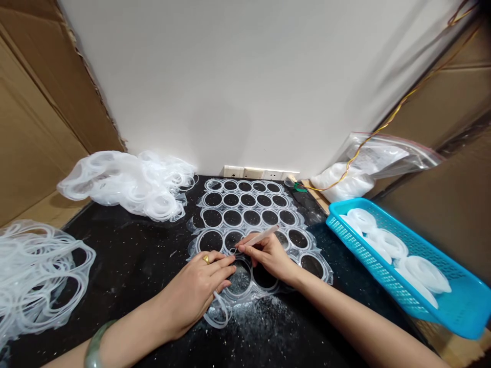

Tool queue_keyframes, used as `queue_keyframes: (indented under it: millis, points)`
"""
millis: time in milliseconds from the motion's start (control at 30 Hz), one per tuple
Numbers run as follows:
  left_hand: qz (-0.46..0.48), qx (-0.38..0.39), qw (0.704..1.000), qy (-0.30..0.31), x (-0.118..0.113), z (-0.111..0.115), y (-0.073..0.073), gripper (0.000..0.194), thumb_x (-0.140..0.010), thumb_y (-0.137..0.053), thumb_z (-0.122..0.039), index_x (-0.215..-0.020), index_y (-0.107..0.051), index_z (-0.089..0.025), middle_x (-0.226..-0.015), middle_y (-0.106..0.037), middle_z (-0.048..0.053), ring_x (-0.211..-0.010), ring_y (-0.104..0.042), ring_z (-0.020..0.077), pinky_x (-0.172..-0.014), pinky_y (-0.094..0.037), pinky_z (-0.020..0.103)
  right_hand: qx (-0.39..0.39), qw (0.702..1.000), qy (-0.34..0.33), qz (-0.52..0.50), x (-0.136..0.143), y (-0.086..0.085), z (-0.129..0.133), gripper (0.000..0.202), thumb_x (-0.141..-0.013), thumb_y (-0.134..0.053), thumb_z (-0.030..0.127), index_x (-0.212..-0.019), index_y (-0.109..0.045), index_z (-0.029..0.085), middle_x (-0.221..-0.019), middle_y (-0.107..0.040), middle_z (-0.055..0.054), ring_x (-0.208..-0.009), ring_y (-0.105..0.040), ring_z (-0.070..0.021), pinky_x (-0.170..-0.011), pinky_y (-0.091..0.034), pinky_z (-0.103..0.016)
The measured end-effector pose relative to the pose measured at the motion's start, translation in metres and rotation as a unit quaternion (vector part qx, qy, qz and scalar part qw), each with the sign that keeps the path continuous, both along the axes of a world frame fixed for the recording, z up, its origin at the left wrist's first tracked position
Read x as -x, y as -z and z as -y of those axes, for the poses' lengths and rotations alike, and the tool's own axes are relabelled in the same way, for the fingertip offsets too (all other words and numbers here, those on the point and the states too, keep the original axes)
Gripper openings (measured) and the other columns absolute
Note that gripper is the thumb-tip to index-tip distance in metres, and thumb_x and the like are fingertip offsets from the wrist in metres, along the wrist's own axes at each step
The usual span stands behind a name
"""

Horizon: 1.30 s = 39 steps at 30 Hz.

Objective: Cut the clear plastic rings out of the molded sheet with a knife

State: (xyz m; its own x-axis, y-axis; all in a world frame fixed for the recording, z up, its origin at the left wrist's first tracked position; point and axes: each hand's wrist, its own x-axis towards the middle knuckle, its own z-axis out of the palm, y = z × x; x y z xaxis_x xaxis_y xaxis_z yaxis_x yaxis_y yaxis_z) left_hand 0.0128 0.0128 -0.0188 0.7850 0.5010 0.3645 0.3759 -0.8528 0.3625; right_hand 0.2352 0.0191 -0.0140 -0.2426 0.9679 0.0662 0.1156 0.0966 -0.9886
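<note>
A translucent sheet with rows of round rings lies flat on the black table. My right hand pinches a pale pen-like tool, its tip down at a ring near the sheet's front. Beside it on the left, my left hand, with a gold ring and a bangle at the wrist, presses on the sheet's front left. Its fingers are together, and a loose translucent ring sticks out from under them. White powder is scattered on the table in front of the sheet.
A blue basket with several white ring bundles stands at the right. Translucent ring sheets are heaped at the back left, with more loose rings at the left edge. Behind are sockets, a plastic bag and a yellow wire.
</note>
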Motion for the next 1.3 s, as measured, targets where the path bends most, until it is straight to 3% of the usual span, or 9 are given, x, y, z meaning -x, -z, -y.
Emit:
queue_keyframes:
  millis: [200,400,500,667,733,933,1067,1167,1300]
  points:
    - [0.011,0.000,1.000,-0.006,0.000,0.001,0.003,0.028,-0.097,-0.046,-0.022,-0.121,-0.059,-0.021,-0.127,-0.061,0.007,-0.114,-0.054,0.0210,-0.093,-0.048,0.039,-0.023,0.999,-0.003,0.023,0.000,0.000,0.001,0.028,-0.085,-0.064,0.041,-0.088,-0.069,0.013,-0.081,-0.066,-0.005,-0.048,-0.049,-0.0065,-0.042,-0.037,-0.018]
    - [-0.001,0.004,1.000,-0.006,0.000,0.000,-0.003,0.029,-0.096,-0.046,-0.022,-0.121,-0.061,-0.021,-0.127,-0.062,0.007,-0.114,-0.054,0.0223,-0.095,-0.048,0.041,-0.199,0.966,-0.019,0.166,-0.001,-0.004,0.004,0.021,-0.094,-0.053,0.030,-0.093,-0.069,0.016,-0.088,-0.069,-0.007,-0.070,-0.062,-0.0139,-0.062,-0.051,-0.025]
    - [-0.025,0.012,1.000,0.004,-0.001,0.000,-0.012,0.029,-0.096,-0.045,-0.021,-0.119,-0.063,-0.019,-0.123,-0.064,0.008,-0.112,-0.056,0.0236,-0.094,-0.049,0.043,-0.289,0.924,-0.045,0.246,-0.001,-0.005,0.008,0.023,-0.097,-0.046,0.023,-0.099,-0.067,0.016,-0.094,-0.069,-0.008,-0.083,-0.064,-0.0152,-0.073,-0.052,-0.026]
    - [-0.036,0.029,0.999,0.016,-0.002,-0.001,-0.021,0.031,-0.096,-0.045,-0.019,-0.121,-0.062,-0.019,-0.117,-0.066,0.008,-0.111,-0.056,0.0245,-0.094,-0.049,0.045,-0.401,0.786,-0.115,0.456,0.000,-0.006,0.010,0.023,-0.094,-0.047,0.017,-0.110,-0.062,0.011,-0.103,-0.066,-0.014,-0.079,-0.064,-0.0168,-0.066,-0.050,-0.026]
    - [-0.031,0.037,0.999,0.021,-0.001,-0.001,-0.020,0.032,-0.096,-0.044,-0.019,-0.123,-0.061,-0.020,-0.119,-0.065,0.008,-0.110,-0.057,0.0235,-0.095,-0.049,0.045,-0.405,0.762,-0.105,0.494,-0.002,-0.012,0.000,0.021,-0.092,-0.050,0.015,-0.109,-0.063,0.012,-0.099,-0.067,-0.012,-0.077,-0.064,-0.0155,-0.065,-0.048,-0.024]
    - [-0.003,0.033,0.999,0.018,0.003,-0.002,-0.015,0.031,-0.097,-0.043,-0.019,-0.121,-0.062,-0.021,-0.125,-0.063,0.009,-0.115,-0.055,0.0233,-0.096,-0.050,0.044,-0.360,0.842,0.108,0.387,-0.021,-0.045,-0.071,0.021,-0.092,-0.050,0.015,-0.098,-0.069,0.016,-0.096,-0.070,-0.009,-0.084,-0.065,-0.0156,-0.072,-0.047,-0.025]
    - [0.004,0.049,0.998,0.028,0.006,-0.003,-0.018,0.031,-0.097,-0.042,-0.020,-0.121,-0.062,-0.021,-0.126,-0.062,0.010,-0.114,-0.055,0.0229,-0.095,-0.050,0.045,-0.261,0.914,0.250,0.184,-0.030,-0.053,-0.099,0.027,-0.087,-0.057,0.035,-0.084,-0.071,0.012,-0.072,-0.069,-0.006,-0.055,-0.059,-0.0136,-0.052,-0.043,-0.022]
    - [0.039,0.093,0.994,0.045,0.008,-0.006,-0.022,0.029,-0.097,-0.043,-0.020,-0.116,-0.065,-0.021,-0.116,-0.067,0.010,-0.109,-0.059,0.0219,-0.092,-0.051,0.041,-0.159,0.959,0.231,0.042,-0.029,-0.049,-0.093,0.037,-0.078,-0.065,0.046,-0.082,-0.070,0.010,-0.069,-0.068,-0.006,-0.037,-0.045,-0.0078,-0.037,-0.031,-0.021]
    - [0.186,0.236,0.953,-0.046,0.009,-0.019,-0.032,0.022,-0.094,-0.051,-0.028,-0.102,-0.069,-0.018,-0.092,-0.072,0.006,-0.085,-0.068,0.0179,-0.077,-0.056,0.030,0.022,0.990,0.070,-0.120,-0.021,-0.047,-0.067,0.037,-0.069,-0.074,0.041,-0.086,-0.068,0.009,-0.074,-0.070,-0.010,-0.035,-0.038,-0.0037,-0.034,-0.024,-0.018]
